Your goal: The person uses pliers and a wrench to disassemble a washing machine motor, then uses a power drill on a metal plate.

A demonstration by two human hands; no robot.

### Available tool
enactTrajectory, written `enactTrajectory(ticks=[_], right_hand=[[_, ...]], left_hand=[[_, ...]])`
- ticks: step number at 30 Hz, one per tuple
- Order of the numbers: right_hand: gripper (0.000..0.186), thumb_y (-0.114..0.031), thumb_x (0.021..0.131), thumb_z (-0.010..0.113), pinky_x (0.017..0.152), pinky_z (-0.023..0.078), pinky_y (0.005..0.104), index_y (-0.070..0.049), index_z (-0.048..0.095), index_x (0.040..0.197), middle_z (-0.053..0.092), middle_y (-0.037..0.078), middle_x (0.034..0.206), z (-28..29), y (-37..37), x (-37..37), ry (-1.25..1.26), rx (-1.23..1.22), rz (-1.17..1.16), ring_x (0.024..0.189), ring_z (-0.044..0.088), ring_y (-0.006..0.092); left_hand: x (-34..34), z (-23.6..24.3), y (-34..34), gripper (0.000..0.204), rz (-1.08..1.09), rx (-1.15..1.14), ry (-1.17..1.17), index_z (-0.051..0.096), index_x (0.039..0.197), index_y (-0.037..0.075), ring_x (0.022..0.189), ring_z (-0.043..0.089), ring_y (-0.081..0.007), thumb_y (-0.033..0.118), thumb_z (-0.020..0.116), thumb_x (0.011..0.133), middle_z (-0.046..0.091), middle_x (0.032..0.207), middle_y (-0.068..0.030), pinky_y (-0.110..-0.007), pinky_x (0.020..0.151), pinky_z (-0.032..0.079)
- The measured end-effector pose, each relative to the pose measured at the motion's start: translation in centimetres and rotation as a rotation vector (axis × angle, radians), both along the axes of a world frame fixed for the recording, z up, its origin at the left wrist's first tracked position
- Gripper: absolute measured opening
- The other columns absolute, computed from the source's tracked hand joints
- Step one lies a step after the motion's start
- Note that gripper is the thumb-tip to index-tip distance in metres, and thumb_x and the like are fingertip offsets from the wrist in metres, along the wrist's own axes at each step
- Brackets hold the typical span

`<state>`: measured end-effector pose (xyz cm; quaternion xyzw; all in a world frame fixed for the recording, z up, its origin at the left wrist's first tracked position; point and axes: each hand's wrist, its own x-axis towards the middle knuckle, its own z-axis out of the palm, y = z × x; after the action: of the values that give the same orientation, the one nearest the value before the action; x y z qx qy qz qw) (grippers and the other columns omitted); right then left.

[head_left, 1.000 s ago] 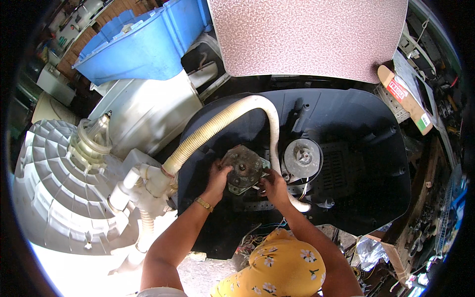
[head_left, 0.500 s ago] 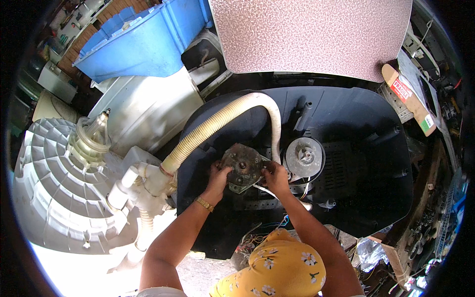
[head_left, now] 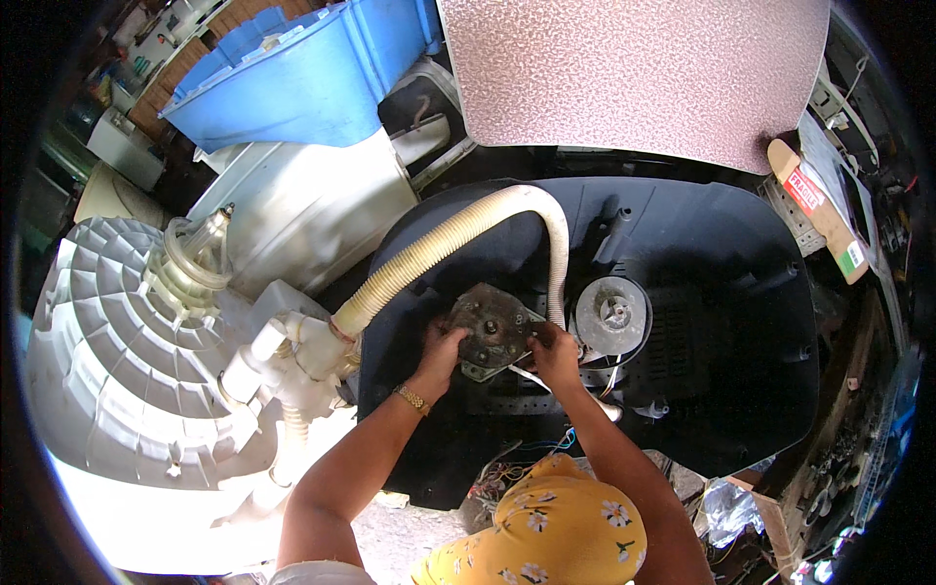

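- Left hand (head_left: 442,353) gripped the left edge of a dark metal part (head_left: 490,328), with the thumb lying over its upper face.
- Right hand (head_left: 555,357) was at the right corner of the same part, fingers bunched together and curled; whether they pinched the corner itself or a small piece on it could not be told.
- The metal part was positioned inside the left half of a black tub (head_left: 721,219), with its flat face and central stub turned upward; whether it rested on the tub's bottom could not be told.
- A white cord (head_left: 527,375) ran from the part's lower edge toward the right forearm.
- A grey disc (head_left: 610,317) with a raised hub sat inside the tub, to the right of the right hand.
- A ribbed cream hose (head_left: 429,256) arched over the metal part and dropped between it and the disc.
- The hose's left end joined white pipes (head_left: 320,348) beside a ribbed white drum (head_left: 136,356).
- A blue plastic shell (head_left: 283,102) and a pink speckled panel (head_left: 634,78) stood beyond the tub.
- A gold bracelet (head_left: 413,399) encircled the left wrist.
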<state>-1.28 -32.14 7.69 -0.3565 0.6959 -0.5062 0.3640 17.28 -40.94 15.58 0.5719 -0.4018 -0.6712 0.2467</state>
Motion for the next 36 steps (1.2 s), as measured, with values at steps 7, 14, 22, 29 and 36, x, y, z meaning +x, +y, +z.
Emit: enactTrajectory(ticks=[7,14,22,29,36], right_hand=[[0.024,0.004,0.086,0.058,0.047,0.057,0.0273,0.007,0.058,0.11,0.068,0.015,0.086,-0.2,0.0,-0.2,0.01,-0.013,0.076,0.061,0.067,0.0181],[0.028,-0.007,0.077,0.068,0.073,0.051,0.0392,0.004,0.064,0.103,0.068,0.021,0.085,-0.5,-0.3,-0.1,-0.036,-0.004,-0.014,0.08,0.068,0.0336],[0.034,0.004,0.082,0.062,0.044,0.053,0.03,0.005,0.056,0.115,0.066,0.015,0.082,3.8,-1.5,-0.7,0.021,0.034,0.082,0.057,0.065,0.0182],[0.032,0.0,0.081,0.065,0.047,0.054,0.0298,0.002,0.057,0.112,0.065,0.014,0.082,2.6,-1.9,-1.8,0.427,-0.268,0.011,0.062,0.065,0.0192],[0.027,-0.015,0.089,0.062,0.062,0.058,0.0338,0.002,0.055,0.108,0.063,0.013,0.09,3.8,2.9,0.7,-0.481,0.35,0.189,0.08,0.065,0.02]], left_hand=[[-0.1,0.3,0.0,0.043,0.034,0.016,0.0,0.045,0.128,0.014,0.118,0.048,-0.0225,0.033,0.053,0.09,0.05,0.129,-0.007,-0.045,0.09,0.041],[1.1,-1.9,-0.5,0.042,0.029,0.043,-0.112,0.05,0.121,0.013,0.111,0.05,-0.0212,0.038,0.054,0.088,0.054,0.124,-0.0061,-0.042,0.086,0.041],[0.8,-1.2,-0.1,0.047,0.083,-0.032,-0.028,0.044,0.129,0.01,0.116,0.049,-0.0243,0.036,0.052,0.09,0.052,0.126,-0.0086,-0.043,0.094,0.04],[1.7,-3.0,-1.3,0.063,0.044,-0.047,-0.054,0.027,0.144,0.004,0.128,0.04,-0.0273,0.031,0.051,0.092,0.04,0.142,-0.0139,-0.037,0.108,0.03],[-0.4,-1.8,-0.8,0.054,0.032,-0.425,-0.105,0.041,0.131,-0.002,0.121,0.047,-0.0362,0.027,0.058,0.089,0.052,0.125,-0.0228,-0.04,0.102,0.035]])
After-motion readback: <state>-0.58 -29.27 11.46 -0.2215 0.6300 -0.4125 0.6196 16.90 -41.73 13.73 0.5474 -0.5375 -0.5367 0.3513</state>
